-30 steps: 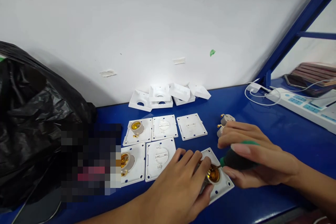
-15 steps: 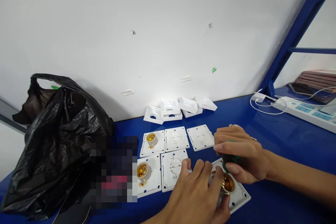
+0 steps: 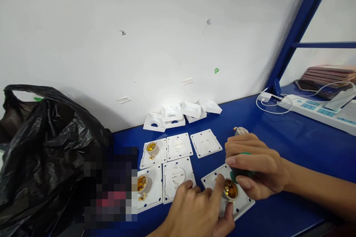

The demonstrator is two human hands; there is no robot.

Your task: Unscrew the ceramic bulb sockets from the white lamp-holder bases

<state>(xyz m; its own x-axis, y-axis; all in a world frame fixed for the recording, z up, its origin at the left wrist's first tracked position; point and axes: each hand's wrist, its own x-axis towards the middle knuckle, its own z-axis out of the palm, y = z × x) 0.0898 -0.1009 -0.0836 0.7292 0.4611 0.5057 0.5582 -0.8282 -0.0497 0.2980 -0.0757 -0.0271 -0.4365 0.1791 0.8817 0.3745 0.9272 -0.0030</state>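
Note:
My right hand [image 3: 254, 170] is closed around a green-and-dark screwdriver handle [image 3: 246, 172], held just over a brass-lined lamp socket [image 3: 230, 189]. The shaft is not visible. That socket stands on a square white base plate [image 3: 244, 202] at the front right of the table. My left hand [image 3: 198, 207] rests across the plate, with its index finger and thumb on either side of the socket, gripping it. To the left, two white plates carry similar sockets [image 3: 152, 149] [image 3: 144, 184], with small brass screws beside them.
Three bare white plates [image 3: 205, 143] lie on the blue table [image 3: 241, 113]. White square covers [image 3: 172, 113] are piled by the wall. A loose socket [image 3: 240, 130] sits behind my right hand. A black plastic bag [image 3: 52, 148] stands left; a power strip [image 3: 314, 109] with cables is right.
The view has swung right, so the scene sits further left. My left fingers have shifted around the socket, uncovering more of it and the plate. The screwdriver stays in my right hand.

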